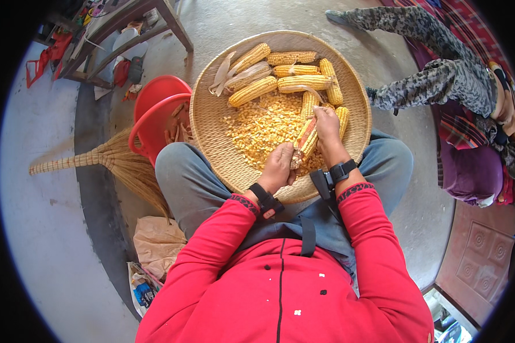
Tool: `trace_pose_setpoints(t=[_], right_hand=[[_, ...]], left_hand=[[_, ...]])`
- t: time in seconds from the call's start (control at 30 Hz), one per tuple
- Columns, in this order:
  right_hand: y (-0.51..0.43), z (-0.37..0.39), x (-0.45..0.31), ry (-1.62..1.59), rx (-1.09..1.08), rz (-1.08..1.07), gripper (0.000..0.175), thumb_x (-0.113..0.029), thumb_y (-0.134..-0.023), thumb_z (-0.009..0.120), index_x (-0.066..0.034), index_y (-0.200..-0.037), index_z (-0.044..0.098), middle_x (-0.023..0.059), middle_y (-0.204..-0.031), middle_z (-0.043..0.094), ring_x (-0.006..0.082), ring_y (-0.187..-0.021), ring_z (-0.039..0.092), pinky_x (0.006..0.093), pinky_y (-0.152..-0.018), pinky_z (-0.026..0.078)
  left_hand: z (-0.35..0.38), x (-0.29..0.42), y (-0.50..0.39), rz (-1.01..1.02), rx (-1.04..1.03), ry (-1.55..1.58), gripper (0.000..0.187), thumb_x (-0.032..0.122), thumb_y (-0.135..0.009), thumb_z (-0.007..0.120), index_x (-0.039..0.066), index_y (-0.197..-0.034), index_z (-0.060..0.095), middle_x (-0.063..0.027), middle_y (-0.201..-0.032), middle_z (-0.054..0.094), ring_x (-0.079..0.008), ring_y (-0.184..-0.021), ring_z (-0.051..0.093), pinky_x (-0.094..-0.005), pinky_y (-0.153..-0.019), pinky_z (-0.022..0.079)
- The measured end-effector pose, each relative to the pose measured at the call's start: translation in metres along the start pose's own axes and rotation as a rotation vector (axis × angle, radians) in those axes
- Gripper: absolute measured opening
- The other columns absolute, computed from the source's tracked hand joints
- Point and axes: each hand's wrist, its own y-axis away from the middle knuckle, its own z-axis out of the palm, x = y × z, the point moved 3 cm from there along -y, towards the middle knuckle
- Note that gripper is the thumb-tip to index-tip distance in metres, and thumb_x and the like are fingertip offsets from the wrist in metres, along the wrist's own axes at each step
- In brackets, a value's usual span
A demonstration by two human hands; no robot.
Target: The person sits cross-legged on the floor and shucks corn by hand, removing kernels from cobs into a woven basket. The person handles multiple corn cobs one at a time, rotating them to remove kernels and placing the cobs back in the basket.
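A round woven basket tray point(206, 128) rests across my thighs. In it lie loose yellow corn kernels point(257, 128), with several dried corn cobs point(253, 91) along its far and right parts, some with husk on. Both my hands hold one partly shelled corn cob point(309, 137), whose bared strip shows reddish. My left hand point(278, 167) grips its near end. My right hand point(327, 124) is closed round its upper right side, thumb near the far end. Dark straps with devices sit on both wrists.
Red plastic basins point(154, 115) holding bare cobs or husks stand left of the tray, beside a straw broom point(128, 163). A wooden table or bench point(171, 25) is at the upper left. Another person's camouflage-clad legs point(437, 81) reach in from the right. A brown sack point(159, 244) lies lower left.
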Motion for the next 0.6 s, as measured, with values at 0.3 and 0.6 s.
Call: trace_pose_setpoints(t=[0.3, 0.6], right_hand=[[-0.003, -0.006, -0.003, -0.047, -0.004, -0.003, 0.019, -0.016, -0.096, 0.059, 0.0012, -0.102, 0.057, 0.0098, -0.083, 0.064, 0.0162, -0.072, 0.061, 0.0276, -0.069, 0.05], [0.004, 0.001, -0.012, -0.095, -0.009, -0.025, 0.02, -0.015, -0.095, 0.061, 0.0, -0.106, 0.054, 0.0082, -0.082, 0.061, 0.0163, -0.069, 0.062, 0.0294, -0.064, 0.053]], left_hand=[[0.007, 0.01, 0.001, 0.049, -0.087, -0.102, 0.032, 0.035, -0.105, 0.044, 0.004, -0.108, 0.054, -0.0064, -0.073, 0.059, -0.0115, -0.042, 0.052, -0.0238, -0.033, 0.037], [0.0, -0.001, -0.003, 0.013, -0.037, -0.111, 0.027, 0.032, -0.106, 0.04, 0.007, -0.113, 0.048, -0.0078, -0.073, 0.058, -0.0131, -0.043, 0.052, -0.0245, -0.032, 0.037]])
